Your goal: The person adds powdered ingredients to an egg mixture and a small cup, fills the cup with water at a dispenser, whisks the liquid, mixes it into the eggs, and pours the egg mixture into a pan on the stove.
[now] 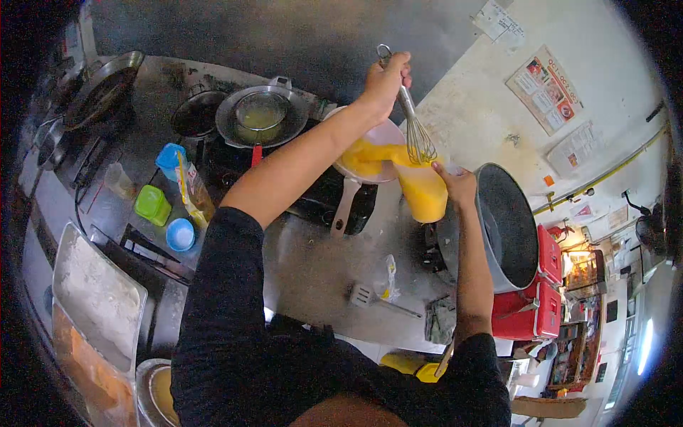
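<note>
My left hand is closed around the handle of a wire whisk, raised above the stove. The whisk's wires hang at the mouth of a translucent container of yellow liquid, which my right hand grips by its rim. The container is tilted to the left, and yellow liquid runs from it into a pale-lined frying pan. That pan rests on a black stove, its beige handle pointing toward me. My left forearm crosses over part of the stove.
A wok with a strainer stands left of the pan. A large pot sits close to my right forearm, near red coolers. A slotted spatula lies on the counter. Left are a green container and a flour tray.
</note>
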Motion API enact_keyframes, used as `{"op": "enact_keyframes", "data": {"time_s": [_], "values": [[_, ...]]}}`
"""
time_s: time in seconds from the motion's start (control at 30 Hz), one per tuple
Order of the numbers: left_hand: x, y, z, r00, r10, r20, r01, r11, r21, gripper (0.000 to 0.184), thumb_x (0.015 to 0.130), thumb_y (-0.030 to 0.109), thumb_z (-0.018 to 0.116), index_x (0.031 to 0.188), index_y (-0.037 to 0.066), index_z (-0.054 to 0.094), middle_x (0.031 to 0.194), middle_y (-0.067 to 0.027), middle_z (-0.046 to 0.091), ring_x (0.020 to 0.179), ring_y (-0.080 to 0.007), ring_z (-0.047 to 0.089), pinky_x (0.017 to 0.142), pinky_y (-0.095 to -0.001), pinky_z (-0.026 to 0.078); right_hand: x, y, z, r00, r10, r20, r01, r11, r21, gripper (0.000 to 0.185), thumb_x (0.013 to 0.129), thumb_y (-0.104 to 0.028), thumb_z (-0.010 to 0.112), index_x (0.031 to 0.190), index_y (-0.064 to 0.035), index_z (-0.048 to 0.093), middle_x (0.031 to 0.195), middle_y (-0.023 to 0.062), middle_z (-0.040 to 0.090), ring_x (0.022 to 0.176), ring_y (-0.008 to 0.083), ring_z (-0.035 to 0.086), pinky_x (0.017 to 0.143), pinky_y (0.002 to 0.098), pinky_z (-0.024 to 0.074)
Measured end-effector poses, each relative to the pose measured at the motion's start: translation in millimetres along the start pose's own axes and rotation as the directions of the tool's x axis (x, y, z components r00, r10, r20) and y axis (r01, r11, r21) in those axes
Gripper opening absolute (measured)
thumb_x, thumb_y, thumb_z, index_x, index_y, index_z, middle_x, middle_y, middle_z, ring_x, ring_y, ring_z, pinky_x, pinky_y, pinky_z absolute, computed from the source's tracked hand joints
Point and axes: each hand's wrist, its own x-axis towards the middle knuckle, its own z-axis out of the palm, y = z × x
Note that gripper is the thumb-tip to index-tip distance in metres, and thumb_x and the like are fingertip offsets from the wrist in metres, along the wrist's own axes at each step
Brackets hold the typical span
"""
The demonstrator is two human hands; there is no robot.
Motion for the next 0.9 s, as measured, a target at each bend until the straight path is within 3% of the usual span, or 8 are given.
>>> {"op": "enact_keyframes", "data": {"time_s": [0.03,0.13,0.23,0.43,0.53,0.63,0.73,0.9], "values": [[2,0,-8,1.0,0.002,-0.019,-0.002,1.0,-0.022,0.024,0.085,0.027,0.06,0.07,0.014,0.048,0.063,0.0022,0.047,0.055,-0.0101,0.046,0.054,-0.0262,0.038,3,3,5,1.0,-0.023,0.022,0.022,0.999,0.038,0.055,0.065,-0.051,0.08,0.075,0.0017,0.067,0.068,0.0126,0.066,0.06,0.0206,0.063,0.059,0.0368,0.0489],[6,4,-28,0.998,0.01,-0.065,-0.016,0.996,-0.086,0.022,0.085,0.026,0.062,0.073,0.014,0.048,0.065,0.0022,0.046,0.057,-0.0098,0.045,0.055,-0.0249,0.039,12,5,15,0.994,0.105,-0.003,-0.103,0.97,-0.221,0.051,0.067,-0.044,0.082,0.073,0.0043,0.068,0.065,0.0093,0.067,0.057,0.0158,0.062,0.058,0.028,0.0495],[9,8,-44,0.995,-0.007,-0.1,-0.006,0.992,-0.124,0.021,0.085,0.025,0.062,0.074,0.013,0.048,0.065,0.0023,0.045,0.056,-0.01,0.044,0.056,-0.0246,0.04,12,1,24,1.0,-0.01,-0.024,0.005,0.98,-0.2,0.052,0.066,-0.046,0.082,0.07,0.004,0.067,0.064,0.0096,0.066,0.056,0.0163,0.063,0.055,0.0296,0.049],[17,13,-67,0.992,0.019,-0.129,-0.047,0.976,-0.214,0.02,0.084,0.022,0.063,0.075,0.012,0.048,0.066,0.0012,0.045,0.057,-0.011,0.043,0.056,-0.0263,0.041,9,-36,30,0.999,-0.047,-0.019,0.034,0.896,-0.443,0.066,0.063,-0.06,0.077,0.067,0.004,0.065,0.061,0.0158,0.064,0.056,0.0264,0.064,0.055,0.0382,0.0492],[21,18,-75,0.988,0.033,-0.151,-0.066,0.974,-0.219,0.02,0.083,0.022,0.063,0.075,0.012,0.048,0.068,0.0006,0.046,0.059,-0.0117,0.044,0.056,-0.0267,0.041,13,-42,32,0.998,-0.027,0.053,0.049,0.881,-0.471,0.07,0.062,-0.066,0.074,0.068,0.0031,0.065,0.063,0.0174,0.064,0.058,0.0311,0.064,0.057,0.0402,0.0499],[21,25,-80,0.983,0.076,-0.17,-0.111,0.973,-0.204,0.021,0.083,0.022,0.064,0.075,0.012,0.047,0.069,0.0,0.046,0.06,-0.0124,0.045,0.057,-0.0268,0.041,14,-49,36,0.994,-0.112,0.003,0.097,0.839,-0.536,0.069,0.061,-0.066,0.074,0.07,0.0018,0.065,0.065,0.0177,0.065,0.059,0.0324,0.064,0.057,0.0405,0.0505],[21,31,-85,0.977,0.085,-0.195,-0.131,0.962,-0.241,0.022,0.083,0.022,0.063,0.075,0.012,0.046,0.069,-0.0004,0.045,0.061,-0.0127,0.044,0.058,-0.0268,0.041,18,-56,39,0.993,-0.1,0.063,0.118,0.802,-0.585,0.07,0.06,-0.067,0.073,0.072,0.001,0.065,0.067,0.0187,0.065,0.061,0.0339,0.064,0.057,0.0418,0.0509],[19,29,-91,0.959,0.046,-0.279,-0.13,0.948,-0.289,0.022,0.084,0.021,0.062,0.076,0.012,0.044,0.068,-0.0004,0.043,0.062,-0.0124,0.042,0.059,-0.0269,0.04,18,-49,53,0.972,-0.216,0.098,0.226,0.718,-0.658,0.069,0.061,-0.068,0.071,0.07,0.0004,0.064,0.065,0.0187,0.063,0.061,0.0347,0.064,0.056,0.0431,0.0506]]}}
